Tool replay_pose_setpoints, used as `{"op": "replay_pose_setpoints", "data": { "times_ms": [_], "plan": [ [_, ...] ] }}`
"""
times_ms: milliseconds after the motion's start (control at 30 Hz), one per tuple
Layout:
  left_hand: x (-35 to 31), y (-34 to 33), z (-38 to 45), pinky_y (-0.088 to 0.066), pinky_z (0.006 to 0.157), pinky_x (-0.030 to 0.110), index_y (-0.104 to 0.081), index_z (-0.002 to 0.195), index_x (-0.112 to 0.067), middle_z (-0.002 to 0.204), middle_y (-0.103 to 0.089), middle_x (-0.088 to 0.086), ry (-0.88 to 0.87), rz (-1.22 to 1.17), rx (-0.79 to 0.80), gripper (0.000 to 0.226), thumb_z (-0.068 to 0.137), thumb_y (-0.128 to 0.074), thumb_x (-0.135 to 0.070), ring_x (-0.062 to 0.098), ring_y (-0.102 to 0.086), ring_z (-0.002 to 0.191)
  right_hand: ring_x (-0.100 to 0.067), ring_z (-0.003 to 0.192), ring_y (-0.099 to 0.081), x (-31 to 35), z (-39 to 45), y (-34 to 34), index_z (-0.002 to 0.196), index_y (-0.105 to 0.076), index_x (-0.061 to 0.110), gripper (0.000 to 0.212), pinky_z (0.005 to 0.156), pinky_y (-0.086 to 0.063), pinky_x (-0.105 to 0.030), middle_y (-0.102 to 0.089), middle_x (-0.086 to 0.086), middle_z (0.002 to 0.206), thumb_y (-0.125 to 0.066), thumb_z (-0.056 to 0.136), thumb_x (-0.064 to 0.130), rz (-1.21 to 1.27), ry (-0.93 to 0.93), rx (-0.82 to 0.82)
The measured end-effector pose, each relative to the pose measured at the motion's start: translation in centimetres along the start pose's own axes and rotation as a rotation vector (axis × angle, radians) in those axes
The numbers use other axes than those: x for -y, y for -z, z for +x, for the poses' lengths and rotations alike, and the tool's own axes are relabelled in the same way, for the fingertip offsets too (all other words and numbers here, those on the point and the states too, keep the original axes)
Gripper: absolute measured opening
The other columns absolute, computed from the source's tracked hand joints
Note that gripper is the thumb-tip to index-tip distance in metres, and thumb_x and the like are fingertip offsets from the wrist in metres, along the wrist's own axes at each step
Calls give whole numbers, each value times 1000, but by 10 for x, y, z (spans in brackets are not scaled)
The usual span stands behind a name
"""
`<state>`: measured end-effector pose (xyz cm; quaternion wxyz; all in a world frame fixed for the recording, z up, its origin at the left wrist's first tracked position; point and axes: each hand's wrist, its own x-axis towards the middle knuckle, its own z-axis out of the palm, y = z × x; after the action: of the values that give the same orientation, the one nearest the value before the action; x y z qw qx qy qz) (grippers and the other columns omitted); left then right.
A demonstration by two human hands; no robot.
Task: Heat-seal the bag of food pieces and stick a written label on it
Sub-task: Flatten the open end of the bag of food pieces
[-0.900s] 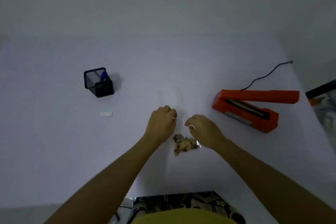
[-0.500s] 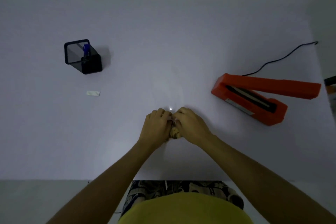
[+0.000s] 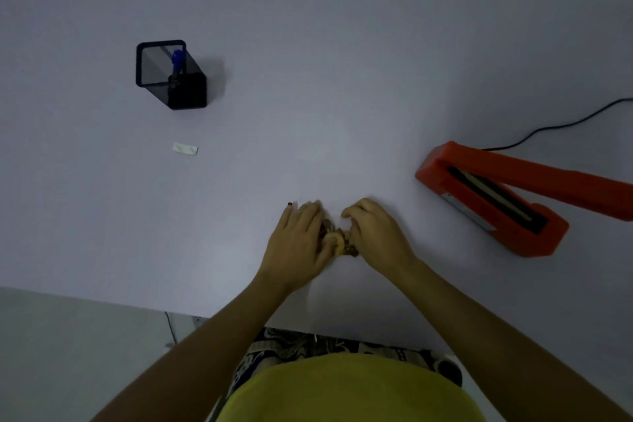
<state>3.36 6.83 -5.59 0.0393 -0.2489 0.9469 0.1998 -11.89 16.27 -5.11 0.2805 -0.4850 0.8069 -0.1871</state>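
Now both hands on the bag of food pieces, mid-desk, near the front edge.

L hand lies over the bag's left side, fingers mostly straight & close together, pressing down on it; R hand covers the right side w/ fingers curled narrow over the bag's top, can't tell if they pinch the film. Only a small brown/tan clump of pieces shows betw. the 2 hands; the bag rests on the white desk. Red heat sealer sits well to the right, arm raised, black cord running off behind it. Small white label lies well to the left; behind it a black mesh pen holder w/ a blue pen inside.
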Motion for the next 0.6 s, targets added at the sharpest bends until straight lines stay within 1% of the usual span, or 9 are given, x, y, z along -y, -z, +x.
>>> {"op": "replay_pose_setpoints", "data": {
  "times_ms": [100, 167, 233, 300, 333, 400, 467, 533, 600],
  "plan": [
    [-4, 1, 0, -35, 111, 46, -56, 121, -2, 129, -54, 14, 9, 0, -19, 41, 93, -47, -31, 29, -49, 123, -26, 92, -60, -5, 1, 2, 109, -66, 0, 28, 77, -54, -37, -63, -13, 104, -57, 83, -8, -27, -2, -41],
    [-7, 0, 0, -40, 103, 42, -60, 112, -2, 120, -57, 15, -15, -22, -58, 33, 90, -50, -25, 28, -53, 108, -26, 90, -60, 1, 4, -1, 109, -66, -1, 29, 76, -54, -38, -63, -15, 102, -58, 82, -7, -35, 30, -43],
    [-9, -1, -2, -42, 99, 37, -60, 110, -4, 114, -58, 12, -18, -46, -77, 30, 90, -48, -21, 25, -54, 99, -25, 87, -59, 9, 5, -7, 102, -69, 2, 23, 73, -55, -37, -63, -13, 96, -63, 80, -1, -33, 86, -20],
    [-9, -2, -3, -38, 104, 33, -59, 114, -7, 115, -59, 8, 6, -46, -68, 31, 92, -44, -23, 21, -54, 102, -24, 83, -58, 13, 5, -12, 93, -69, 4, 15, 69, -55, -38, -63, -11, 90, -68, 77, 3, -40, 118, 3],
    [-8, -2, -4, -36, 106, 32, -58, 116, -8, 118, -58, 7, 16, -30, -53, 33, 94, -42, -25, 20, -54, 107, -24, 83, -59, 12, 4, -12, 93, -69, 4, 17, 68, -56, -39, -63, -11, 90, -69, 76, 3, -46, 117, 4],
    [-8, -3, -7, -35, 109, 35, -54, 124, -9, 128, -54, 8, 40, 9, -10, 39, 96, -37, -30, 21, -51, 118, -27, 86, -61, 5, 1, -9, 101, -68, 0, 26, 71, -57, -40, -65, -14, 93, -69, 75, -4, -53, 94, -11],
    [-10, -3, -9, -35, 110, 39, -48, 131, -7, 135, -50, 9, 68, 38, 15, 47, 96, -34, -35, 23, -46, 126, -29, 86, -63, -7, -1, -5, 101, -69, -1, 28, 72, -57, -40, -66, -15, 94, -65, 75, -11, -60, 73, -56],
    [-12, -3, -10, -34, 111, 41, -45, 133, -6, 136, -49, 10, 77, 55, 30, 52, 94, -36, -40, 24, -44, 129, -31, 84, -64, -13, -2, -2, 98, -70, -1, 28, 72, -58, -40, -67, -16, 92, -64, 74, -14, -84, 65, -75],
    [-13, -2, -8, -34, 111, 41, -46, 133, -6, 135, -50, 10, 75, 68, 36, 55, 93, -36, -42, 24, -43, 129, -33, 78, -66, -11, -2, -4, 95, -70, -3, 29, 70, -59, -41, -69, -18, 88, -70, 69, -13, -116, 105, -65]
  ]
}}
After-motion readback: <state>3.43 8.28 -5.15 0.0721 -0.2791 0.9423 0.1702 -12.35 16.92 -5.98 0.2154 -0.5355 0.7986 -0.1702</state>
